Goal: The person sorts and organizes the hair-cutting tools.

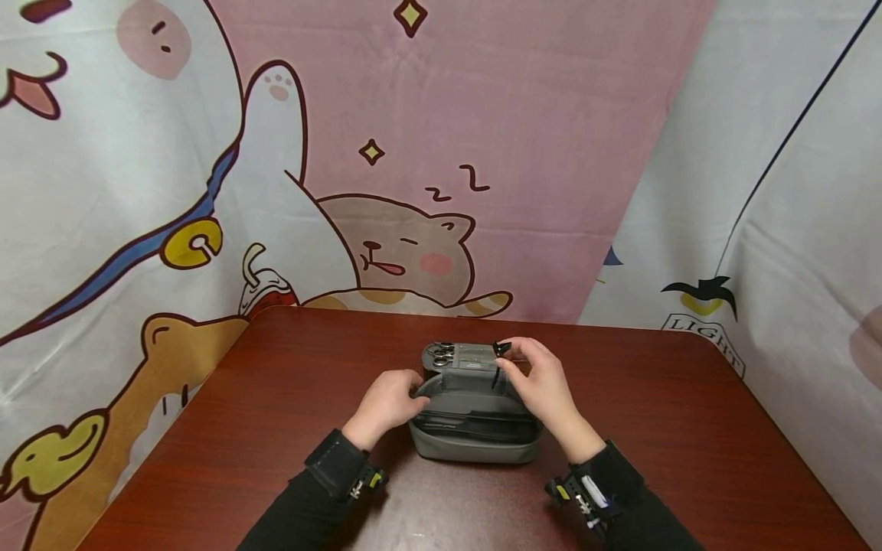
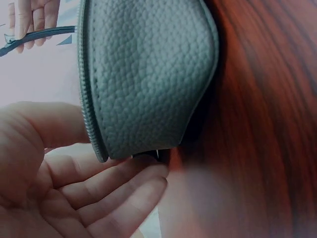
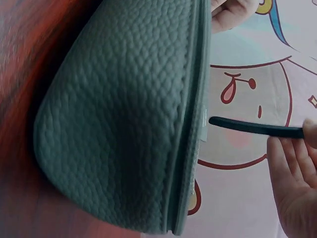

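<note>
A grey-green zip case (image 1: 475,450) with pebbled sides stands unzipped on the table, its lid folded back. My left hand (image 1: 389,398) grips the case's left end, thumb over the rim; in the left wrist view the fingers (image 2: 124,183) curl behind its back edge. Above the case's right back side, my right hand (image 1: 547,386) pinches a slender black tool (image 3: 255,127) between thumb and fingers. Its rounded end points down toward the case in the head view. What kind of tool it is cannot be told.
Scissor-like metal loops (image 1: 442,353) and a clear pocket (image 1: 475,357) show in the folded-back lid. Dark items (image 1: 475,427) lie inside the case. The brown wooden table (image 1: 276,459) meets a cartoon-printed cloth (image 1: 537,153) behind.
</note>
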`<state>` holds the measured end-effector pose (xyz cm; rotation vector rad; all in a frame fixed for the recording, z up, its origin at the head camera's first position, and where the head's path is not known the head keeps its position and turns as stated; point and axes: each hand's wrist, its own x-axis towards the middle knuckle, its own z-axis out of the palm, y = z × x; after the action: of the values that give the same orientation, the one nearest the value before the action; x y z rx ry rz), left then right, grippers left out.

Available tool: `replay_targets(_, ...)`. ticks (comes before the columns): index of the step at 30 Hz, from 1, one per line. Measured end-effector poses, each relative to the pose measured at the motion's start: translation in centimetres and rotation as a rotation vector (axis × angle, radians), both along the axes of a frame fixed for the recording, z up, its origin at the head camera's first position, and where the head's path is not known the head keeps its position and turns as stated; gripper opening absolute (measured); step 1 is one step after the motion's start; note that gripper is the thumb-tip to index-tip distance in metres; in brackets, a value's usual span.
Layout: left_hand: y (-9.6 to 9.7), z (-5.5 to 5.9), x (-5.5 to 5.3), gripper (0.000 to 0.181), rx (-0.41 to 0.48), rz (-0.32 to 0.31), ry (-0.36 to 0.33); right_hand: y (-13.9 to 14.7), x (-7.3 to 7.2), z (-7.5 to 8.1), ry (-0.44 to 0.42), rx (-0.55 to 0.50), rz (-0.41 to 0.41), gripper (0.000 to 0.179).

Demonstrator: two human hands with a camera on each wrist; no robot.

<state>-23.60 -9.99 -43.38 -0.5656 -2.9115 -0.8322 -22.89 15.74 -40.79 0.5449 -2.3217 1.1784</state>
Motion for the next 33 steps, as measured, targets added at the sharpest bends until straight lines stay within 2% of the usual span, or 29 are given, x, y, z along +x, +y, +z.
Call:
replay_targets(7,0.0,-0.3,-0.2,0.004,0.02,0.002,0.049,0.1,-0.5,-0.2,0.023,0.197,0.071,0.024)
replay_targets(23,0.1,-0.6,-0.5,0.013,0.05,0.007,0.056,-0.2,-1.9,0.4,-0.021,0.596,0.226,0.015)
replay_targets(33,0.0,-0.5,-0.4,0.013,0.051,0.016,0.042,-1.4,-2.4,0.6,-0.04,0.773,0.304,0.021)
